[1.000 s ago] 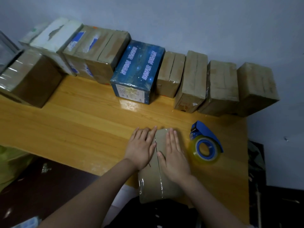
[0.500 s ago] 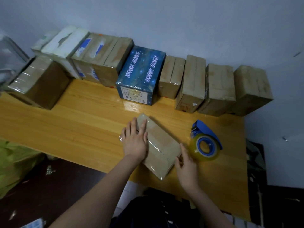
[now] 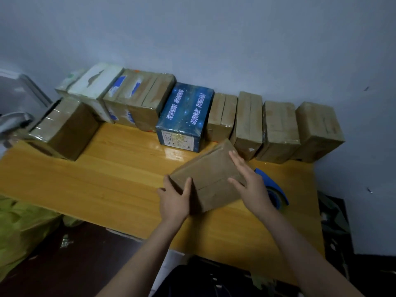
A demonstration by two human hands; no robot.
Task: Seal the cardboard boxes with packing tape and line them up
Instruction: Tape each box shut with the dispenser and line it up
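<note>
Left hand grips box at near-left corner, thumb on top; right hand flat, fingers straight along right edge. Table: box skewed mid-table, just short of wall row. Likely light, stiff, tape-slick; hold opposite ends. Tape dispenser behind right hand.

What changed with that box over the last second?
The box was turned from lengthwise to slantwise and moved away from the person, towards the row of boxes by the wall. The left hand, earlier flat on top, now grips its near corner; the right hand lies flat against its right side. The tape dispenser and the row stayed put.
</note>
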